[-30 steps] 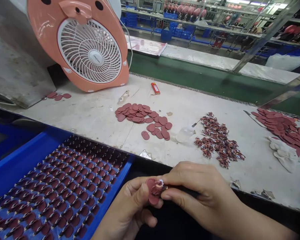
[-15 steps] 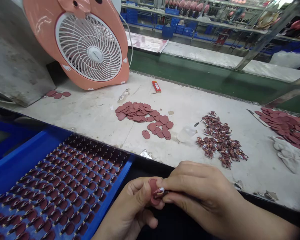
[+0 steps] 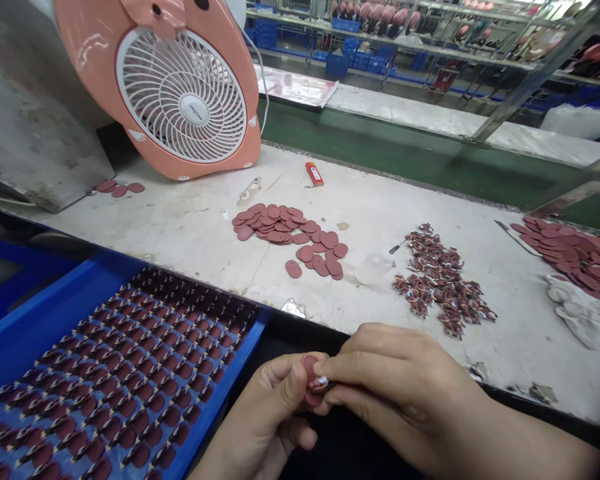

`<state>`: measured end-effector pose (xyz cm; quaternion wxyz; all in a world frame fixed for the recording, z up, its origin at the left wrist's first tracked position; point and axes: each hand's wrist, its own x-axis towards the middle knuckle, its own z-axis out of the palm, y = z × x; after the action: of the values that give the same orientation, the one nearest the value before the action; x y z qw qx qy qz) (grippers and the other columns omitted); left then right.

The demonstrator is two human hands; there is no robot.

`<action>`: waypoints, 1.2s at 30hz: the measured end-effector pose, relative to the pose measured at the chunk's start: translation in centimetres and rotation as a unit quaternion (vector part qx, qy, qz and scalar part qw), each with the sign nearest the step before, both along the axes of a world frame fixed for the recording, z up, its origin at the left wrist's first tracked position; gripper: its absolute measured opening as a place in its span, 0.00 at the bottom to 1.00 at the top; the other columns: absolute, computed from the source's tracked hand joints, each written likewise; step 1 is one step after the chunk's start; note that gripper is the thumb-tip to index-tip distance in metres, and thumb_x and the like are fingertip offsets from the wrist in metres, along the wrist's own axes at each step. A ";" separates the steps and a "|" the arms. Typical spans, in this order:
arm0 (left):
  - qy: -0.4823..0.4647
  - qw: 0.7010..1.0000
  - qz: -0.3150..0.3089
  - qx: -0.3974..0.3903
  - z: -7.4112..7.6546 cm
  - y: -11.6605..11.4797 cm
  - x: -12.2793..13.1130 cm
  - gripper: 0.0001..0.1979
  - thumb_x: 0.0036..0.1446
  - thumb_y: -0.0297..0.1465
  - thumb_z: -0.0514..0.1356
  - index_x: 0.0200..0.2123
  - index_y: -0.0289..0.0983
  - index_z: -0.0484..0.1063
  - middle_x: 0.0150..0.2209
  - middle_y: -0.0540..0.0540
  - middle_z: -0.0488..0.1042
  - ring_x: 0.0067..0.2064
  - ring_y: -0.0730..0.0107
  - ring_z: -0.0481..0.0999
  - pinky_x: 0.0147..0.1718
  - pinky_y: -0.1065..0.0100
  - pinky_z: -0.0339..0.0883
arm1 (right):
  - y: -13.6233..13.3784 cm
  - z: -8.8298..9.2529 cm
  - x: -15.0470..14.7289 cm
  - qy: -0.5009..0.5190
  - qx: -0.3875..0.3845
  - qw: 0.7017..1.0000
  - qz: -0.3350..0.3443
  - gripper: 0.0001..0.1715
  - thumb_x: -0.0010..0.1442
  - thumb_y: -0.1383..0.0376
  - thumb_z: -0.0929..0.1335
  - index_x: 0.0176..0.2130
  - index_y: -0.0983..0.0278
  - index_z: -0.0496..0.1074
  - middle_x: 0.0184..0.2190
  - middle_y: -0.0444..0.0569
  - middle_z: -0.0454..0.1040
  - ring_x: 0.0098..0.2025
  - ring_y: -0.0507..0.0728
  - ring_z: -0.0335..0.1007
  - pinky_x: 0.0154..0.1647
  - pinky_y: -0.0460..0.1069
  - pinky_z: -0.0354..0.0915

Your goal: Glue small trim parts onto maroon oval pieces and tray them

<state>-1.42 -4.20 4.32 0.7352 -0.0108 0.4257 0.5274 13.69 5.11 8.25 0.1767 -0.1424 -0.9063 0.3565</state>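
1. The oval disc (image 3: 309, 364), dark red, sits in the left hand (image 3: 267, 410), gripped at its left edge between the thumb and the curled fingers behind; it is held up off the table (image 3: 370, 200), below the near edge
2. Its long axis runs roughly top to bottom in the view, leaning a little, so it lies crosswise to the right fingertips, which come at it from the right side
3. A small figure (image 3: 321, 382), its white part showing, lies against the right half of the disc's face; the right hand (image 3: 400, 377) pinches it between thumb and index fingertip, though how firmly, and whether it fully touches the disc, I cannot tell
4. The left hand is nearer the disc's body, the right nearer the figure; the two hands almost meet there
5. The left palm faces inward, its lower fingers loosely bent; the right hand arches over, knuckles up, forearm slanting in from the lower right
6. The blue tray (image 3: 230, 380) of rowed pieces stands just left of the left hand; beyond both hands, a disc pile (image 3: 280, 225) and, further right, a figure pile (image 3: 437, 280) rest on the table
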 end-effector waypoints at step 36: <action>-0.094 0.994 0.038 0.043 -3.3 -1.2 -1.3 0.10 0.47 0.37 0.70 0.31 0.37 0.80 0.27 0.51 0.76 0.28 0.77 0.76 0.14 0.83 0.68 | -0.5 0.3 -0.8 0.039 0.001 0.998 -0.051 0.20 0.63 0.65 0.71 0.54 0.66 0.68 0.40 0.47 0.74 0.39 0.51 0.69 0.41 0.42 0.66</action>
<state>-2.75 -5.37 1.02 0.7515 -0.0452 0.3309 0.5690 12.90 4.63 8.60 0.2300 -0.1745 -0.8907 0.3510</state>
